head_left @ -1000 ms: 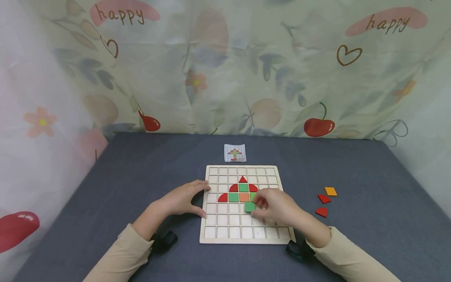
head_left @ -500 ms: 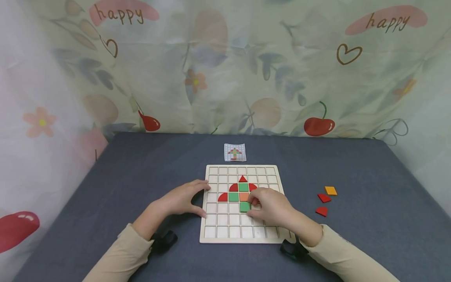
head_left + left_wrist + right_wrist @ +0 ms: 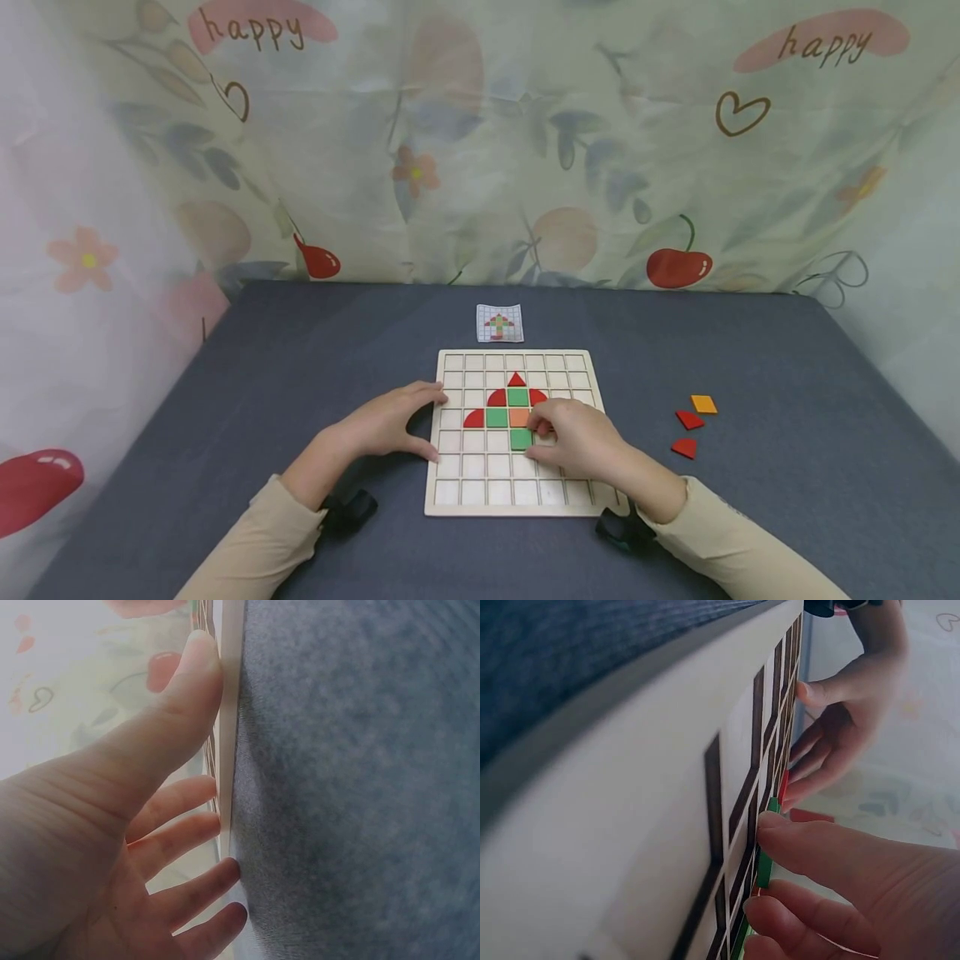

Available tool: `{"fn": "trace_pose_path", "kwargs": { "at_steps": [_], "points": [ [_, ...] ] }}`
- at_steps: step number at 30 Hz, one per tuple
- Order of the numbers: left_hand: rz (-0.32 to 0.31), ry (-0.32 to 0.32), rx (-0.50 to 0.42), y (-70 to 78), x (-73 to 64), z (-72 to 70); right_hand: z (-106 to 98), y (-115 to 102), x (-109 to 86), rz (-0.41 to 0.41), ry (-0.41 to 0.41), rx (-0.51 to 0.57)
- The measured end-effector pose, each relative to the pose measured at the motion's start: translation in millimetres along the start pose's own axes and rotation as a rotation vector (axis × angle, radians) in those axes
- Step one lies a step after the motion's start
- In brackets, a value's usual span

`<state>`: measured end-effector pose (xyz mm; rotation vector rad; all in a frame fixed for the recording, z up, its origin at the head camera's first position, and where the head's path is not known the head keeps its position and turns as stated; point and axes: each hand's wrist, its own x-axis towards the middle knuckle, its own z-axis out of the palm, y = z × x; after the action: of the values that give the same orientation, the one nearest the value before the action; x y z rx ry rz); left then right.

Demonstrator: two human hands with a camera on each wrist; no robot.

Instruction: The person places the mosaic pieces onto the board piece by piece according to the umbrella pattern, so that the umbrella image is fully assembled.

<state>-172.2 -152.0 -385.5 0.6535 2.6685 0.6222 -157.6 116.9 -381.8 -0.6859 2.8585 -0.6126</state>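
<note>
A wooden grid board lies on the table, with a red triangle, red quarter-circle pieces and several square tiles set in its upper middle. My right hand is over the board's right half, thumb and fingertips pinching a green square tile directly below the salmon tile. In the right wrist view this green tile shows edge-on between thumb and fingers. My left hand rests against the board's left edge with thumb and fingers spread. Part of the pattern is hidden behind my right hand.
A small pattern card lies beyond the board's far edge. Off to the right are an orange tile and two loose red pieces. A patterned cloth hangs behind the dark table.
My right hand has moved slightly left and set the green square tile from a shifted position into its cell below the salmon tile, then stays there. My left hand has kept its place.
</note>
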Motion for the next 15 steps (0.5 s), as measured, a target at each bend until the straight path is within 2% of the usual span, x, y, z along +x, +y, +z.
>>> {"fn": "trace_pose_path", "kwargs": {
  "at_steps": [9,15],
  "points": [
    [-0.002,0.002,0.003,-1.1,1.0,0.9,-1.1,0.8,-1.8,0.004,0.007,0.018],
    [-0.006,0.003,0.003,-1.4,1.2,1.3,-11.0,10.4,-5.0,0.008,0.023,0.062]
  ]
}}
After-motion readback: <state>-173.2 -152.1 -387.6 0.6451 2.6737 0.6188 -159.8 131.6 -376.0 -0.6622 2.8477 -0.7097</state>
